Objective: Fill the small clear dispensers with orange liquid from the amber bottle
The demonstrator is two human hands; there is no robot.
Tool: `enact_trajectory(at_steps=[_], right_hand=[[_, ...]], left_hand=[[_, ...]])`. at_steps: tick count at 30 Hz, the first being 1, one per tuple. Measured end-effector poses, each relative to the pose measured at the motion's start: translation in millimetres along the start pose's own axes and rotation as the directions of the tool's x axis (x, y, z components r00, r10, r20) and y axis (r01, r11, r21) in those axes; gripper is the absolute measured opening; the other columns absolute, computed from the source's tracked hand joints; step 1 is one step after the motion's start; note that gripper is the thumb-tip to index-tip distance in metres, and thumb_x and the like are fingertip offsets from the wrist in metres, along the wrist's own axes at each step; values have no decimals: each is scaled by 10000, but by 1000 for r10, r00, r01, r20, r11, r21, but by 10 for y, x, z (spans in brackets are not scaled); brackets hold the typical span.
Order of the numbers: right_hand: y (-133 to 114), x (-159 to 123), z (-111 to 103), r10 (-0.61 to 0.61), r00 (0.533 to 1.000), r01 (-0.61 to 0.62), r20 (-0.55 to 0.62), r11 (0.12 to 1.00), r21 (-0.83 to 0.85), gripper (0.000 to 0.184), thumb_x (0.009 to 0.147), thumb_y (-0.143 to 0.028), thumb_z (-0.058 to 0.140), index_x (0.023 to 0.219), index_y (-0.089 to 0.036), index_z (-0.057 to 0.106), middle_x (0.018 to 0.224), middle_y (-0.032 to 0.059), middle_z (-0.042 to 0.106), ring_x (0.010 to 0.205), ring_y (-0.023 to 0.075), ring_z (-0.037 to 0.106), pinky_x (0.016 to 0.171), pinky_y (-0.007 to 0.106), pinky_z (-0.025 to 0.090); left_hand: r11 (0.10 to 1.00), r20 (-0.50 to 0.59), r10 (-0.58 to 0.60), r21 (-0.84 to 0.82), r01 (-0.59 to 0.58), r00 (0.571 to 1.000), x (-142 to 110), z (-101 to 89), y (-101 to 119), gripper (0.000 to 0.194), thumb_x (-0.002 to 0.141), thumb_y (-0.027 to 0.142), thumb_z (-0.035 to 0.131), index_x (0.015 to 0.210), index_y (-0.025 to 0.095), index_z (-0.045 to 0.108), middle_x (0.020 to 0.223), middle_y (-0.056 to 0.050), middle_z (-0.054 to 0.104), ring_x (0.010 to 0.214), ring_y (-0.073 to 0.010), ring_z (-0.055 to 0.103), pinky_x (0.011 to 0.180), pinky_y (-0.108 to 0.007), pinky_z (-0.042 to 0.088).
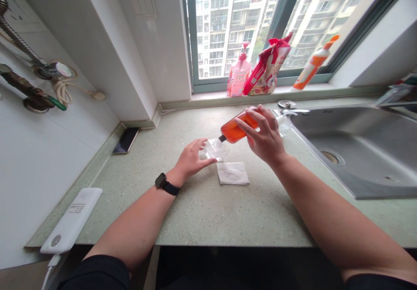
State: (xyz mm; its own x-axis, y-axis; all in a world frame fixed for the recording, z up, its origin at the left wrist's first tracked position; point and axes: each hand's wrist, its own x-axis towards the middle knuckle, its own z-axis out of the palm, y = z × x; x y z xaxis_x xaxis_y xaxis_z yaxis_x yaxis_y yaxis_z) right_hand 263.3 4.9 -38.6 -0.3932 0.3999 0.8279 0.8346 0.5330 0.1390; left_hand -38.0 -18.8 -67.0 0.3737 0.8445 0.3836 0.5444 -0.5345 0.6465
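Over pale-green speckled stone counter [202,216] | grips clear bottle of orange liquid [235,130] in right hand [269,140], slanted lengthwise down-left from grip to black neck [222,138] | encloses small clear plastic container [213,149], just beyond that neck, between left hand's [193,157] thumb and fingers | reads no brand; shows illegible print on white power bank [74,218], left of both grips

We get soft daylight from the window [237,25], washed-out buildings [228,21] beyond, sheen on the sink [361,151], darkness below the counter [202,216], and wide-angle stretching toward the edges.
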Motion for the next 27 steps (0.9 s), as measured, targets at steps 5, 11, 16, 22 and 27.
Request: enact_trajectory(at_steps=[5, 11, 16, 22, 27], right_hand=[[0, -1, -1, 1, 1000, -1, 1, 1000, 6, 972, 956, -15, 586, 1677, -596, 290, 1670, 6, 486, 1578, 388, 427, 1259, 688, 444], [-4, -2, -9, 34, 999, -35, 34, 999, 18, 1003, 951, -28, 602, 1673, -630, 252, 1681, -15, 480, 1577, 406, 430, 1265, 708, 422], [-12, 12, -19, 8, 1000, -8, 13, 1000, 26, 1000, 965, -8, 570, 1679, -625, 238, 1671, -9, 484, 1593, 388, 414, 1270, 679, 437], [-4, 19, -23, 11, 1000, -12, 15, 999, 45, 1010, 964, -3, 575, 1671, -641, 238, 1684, -25, 473, 1595, 387, 411, 1269, 675, 441], [4, 18, -21, 18, 1000, -19, 18, 998, 59, 1006, 954, -3, 587, 1662, -643, 268, 1693, -31, 470, 1592, 395, 413, 1272, 675, 433]], left_hand=[[1000, 3, -4, -4, 4, 1000, 3, 5, -2, 731, 826, 494, 927, 1419, 238, 586, 1301, -109, 721, 1090, -281, 756, 1001, -483, 633], [1000, 15, -6, -3, 6, 1000, 7, 8, 8, 731, 834, 507, 919, 1417, 224, 580, 1288, -113, 724, 1089, -285, 755, 983, -484, 634], [1000, 21, -9, 0, 9, 1000, 4, -2, 17, 729, 835, 501, 918, 1421, 232, 579, 1288, -110, 725, 1096, -287, 756, 987, -484, 633], [1000, 24, -13, 3, 13, 1000, 6, -5, 28, 728, 835, 500, 919, 1419, 230, 578, 1291, -110, 723, 1100, -284, 756, 1003, -485, 629], [1000, 26, -17, -5, 17, 1000, 4, 4, 17, 741, 830, 506, 922, 1425, 235, 573, 1293, -108, 721, 1097, -283, 756, 1004, -485, 629]])
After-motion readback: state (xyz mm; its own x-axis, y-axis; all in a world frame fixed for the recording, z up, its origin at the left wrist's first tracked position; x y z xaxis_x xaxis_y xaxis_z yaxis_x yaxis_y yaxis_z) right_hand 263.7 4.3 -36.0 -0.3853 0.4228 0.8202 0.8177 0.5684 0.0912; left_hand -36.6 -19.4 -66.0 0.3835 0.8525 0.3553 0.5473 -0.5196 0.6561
